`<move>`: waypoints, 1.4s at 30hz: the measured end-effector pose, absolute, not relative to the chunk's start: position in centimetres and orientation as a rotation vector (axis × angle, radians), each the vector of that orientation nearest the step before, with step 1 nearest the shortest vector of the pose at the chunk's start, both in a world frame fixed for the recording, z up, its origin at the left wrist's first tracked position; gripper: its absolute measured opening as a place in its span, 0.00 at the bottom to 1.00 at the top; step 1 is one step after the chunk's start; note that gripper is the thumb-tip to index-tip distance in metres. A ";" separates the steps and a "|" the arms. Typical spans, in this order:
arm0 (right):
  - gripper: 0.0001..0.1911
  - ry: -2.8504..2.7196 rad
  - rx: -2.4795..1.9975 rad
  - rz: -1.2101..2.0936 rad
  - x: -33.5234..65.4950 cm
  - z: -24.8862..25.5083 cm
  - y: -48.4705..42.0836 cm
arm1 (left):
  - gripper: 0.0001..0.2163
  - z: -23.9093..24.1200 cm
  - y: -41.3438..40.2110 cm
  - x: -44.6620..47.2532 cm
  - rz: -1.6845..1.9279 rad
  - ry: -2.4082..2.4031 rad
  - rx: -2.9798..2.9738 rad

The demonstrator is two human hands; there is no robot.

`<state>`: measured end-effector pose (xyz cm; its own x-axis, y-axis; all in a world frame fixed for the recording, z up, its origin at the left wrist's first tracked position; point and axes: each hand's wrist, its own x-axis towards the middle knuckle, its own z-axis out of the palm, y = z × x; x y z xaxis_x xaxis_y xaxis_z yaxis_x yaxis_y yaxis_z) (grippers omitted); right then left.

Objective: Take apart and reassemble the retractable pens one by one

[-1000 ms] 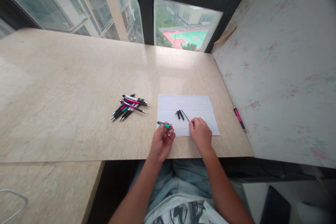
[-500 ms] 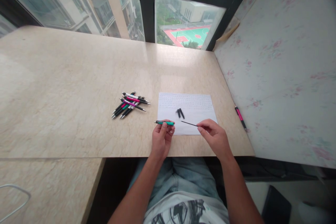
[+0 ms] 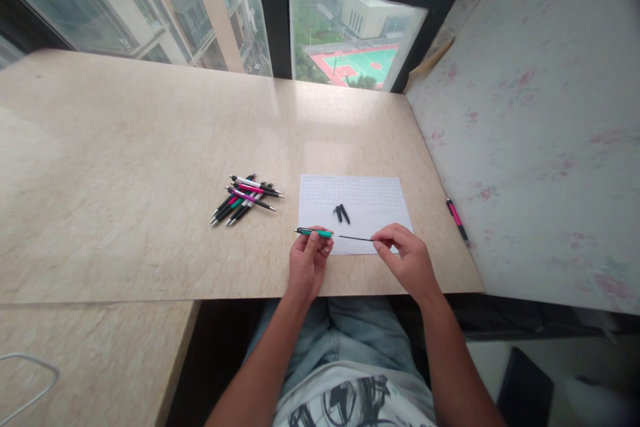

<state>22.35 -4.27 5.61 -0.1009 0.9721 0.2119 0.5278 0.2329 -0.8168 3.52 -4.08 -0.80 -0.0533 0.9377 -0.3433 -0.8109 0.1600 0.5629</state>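
My left hand (image 3: 309, 260) is closed around a green pen barrel (image 3: 320, 233) with a black clip, its end pointing right. Between the thumb and fingertips of my right hand (image 3: 404, 255) is a thin dark pen refill (image 3: 355, 237), held nearly level. The refill's left tip lies in line with the barrel's right end and very close to it; whether they touch I cannot tell. Beneath both hands lies a sheet of paper (image 3: 370, 197) with rows of writing. Small black pen parts (image 3: 344, 213) rest on it.
A pile of several pens (image 3: 247, 200) lies to the left of the paper. By the wall on the right is a pink and black pen (image 3: 457, 219). A white cable (image 3: 37, 359) curves over the lower left surface. Windows border the far table edge.
My right hand has moved slightly left, bringing the refill's tip up to the end of the green barrel. The refill is now more level. My left hand stays almost still.
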 end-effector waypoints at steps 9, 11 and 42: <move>0.06 -1.835 -1.415 0.707 21.4 6.4 -4.1 | 0.09 -0.6 -4.2 3.9 1.402 0.799 0.302; 0.07 -1.844 -1.401 0.722 21.0 6.4 -4.0 | 0.09 -0.6 -4.3 3.9 1.389 0.807 0.337; 0.16 -1.893 -1.763 0.599 20.7 0.7 0.7 | 0.09 -0.5 -4.1 3.6 1.363 0.753 0.257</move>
<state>20.68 0.69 0.69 -0.0533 0.9973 0.0508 0.7863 0.0733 -0.6135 3.59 -4.07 -0.48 0.0192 0.9418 -0.3355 -0.7853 0.2219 0.5780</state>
